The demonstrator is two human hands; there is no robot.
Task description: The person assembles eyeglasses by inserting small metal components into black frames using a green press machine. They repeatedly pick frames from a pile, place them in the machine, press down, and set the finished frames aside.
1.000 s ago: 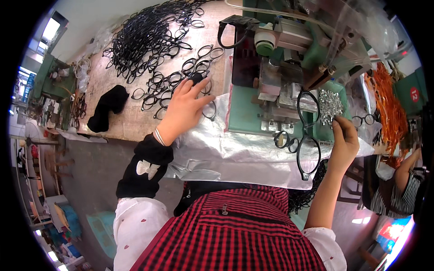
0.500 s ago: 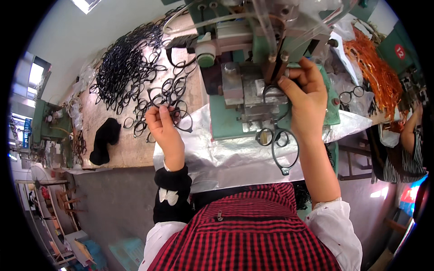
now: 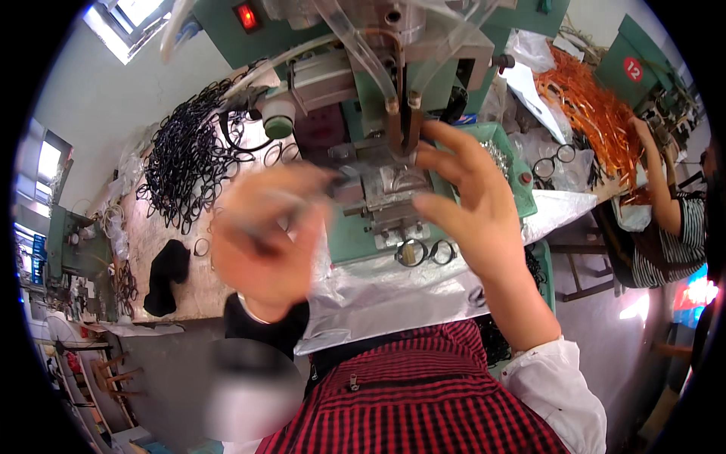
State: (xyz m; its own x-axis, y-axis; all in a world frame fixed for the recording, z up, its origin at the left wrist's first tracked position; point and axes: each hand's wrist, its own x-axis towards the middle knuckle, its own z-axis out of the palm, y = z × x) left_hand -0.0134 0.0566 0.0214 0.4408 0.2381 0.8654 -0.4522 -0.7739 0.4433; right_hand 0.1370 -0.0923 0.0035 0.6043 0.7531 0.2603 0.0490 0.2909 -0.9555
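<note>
Workshop benches fill the view, with a green machine (image 3: 378, 98) mounted at the middle of a worktop covered by a sheet of clear plastic (image 3: 393, 295). The left hand (image 3: 265, 234) is blurred in front of the machine's metal block (image 3: 389, 193); a dark eyeglass frame (image 3: 261, 234) appears to be gripped between its curled fingers, though the blur prevents the hold from being seen plainly. The right hand (image 3: 465, 200) is raised just beside the block, its fingers spread wide and nothing held in them. Another pair of black frames (image 3: 423, 252) is laid flat on the green base below the block, between the two hands. A large heap of black frames (image 3: 185, 155) is piled on the bench to the left, well apart from the hands, with a black cloth (image 3: 168, 276) lying near its edge. On the far right, orange frames (image 3: 594, 113) are heaped on another bench, where a second person's arm (image 3: 662, 181) is stretched out.
</note>
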